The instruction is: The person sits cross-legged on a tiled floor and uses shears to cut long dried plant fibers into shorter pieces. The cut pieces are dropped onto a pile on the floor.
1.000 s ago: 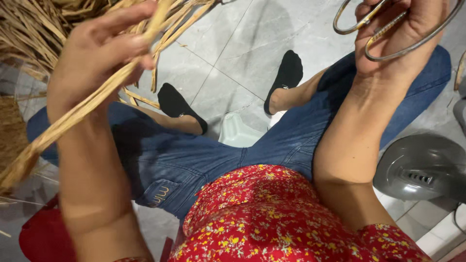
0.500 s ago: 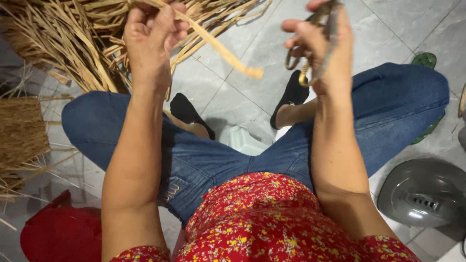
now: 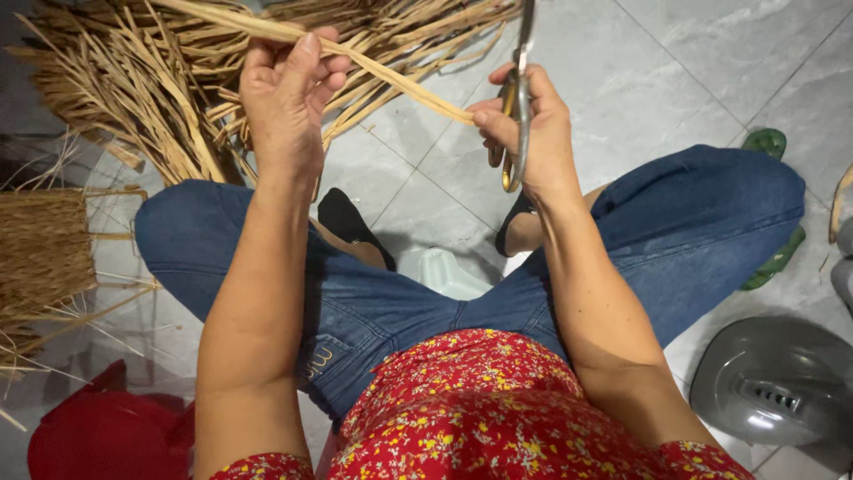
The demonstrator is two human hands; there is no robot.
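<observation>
While hands grip a straw strip (image 3: 391, 76), straw pile (image 3: 133, 98) lies beyond.

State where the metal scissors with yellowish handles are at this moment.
In the head view, the metal scissors with yellowish handles stand upright in the right hand, upper centre, meeting the end of the long dried straw strip held by the left hand.

Domestic craft corner, most likely a room in a home used for straw or reed weaving: floor of large pale grey glazed tiles (image 3: 675, 62), on which the worker sits cross-legged in blue jeans and a red floral top. Stock on the floor: a loose heap of dry tan straw strips (image 3: 133, 80) and a piece of woven straw matting (image 3: 40, 253). Household items alongside: a grey plastic fan base (image 3: 773, 382), a red cloth bag (image 3: 107, 436), green rubber sandals (image 3: 771, 147).
</observation>
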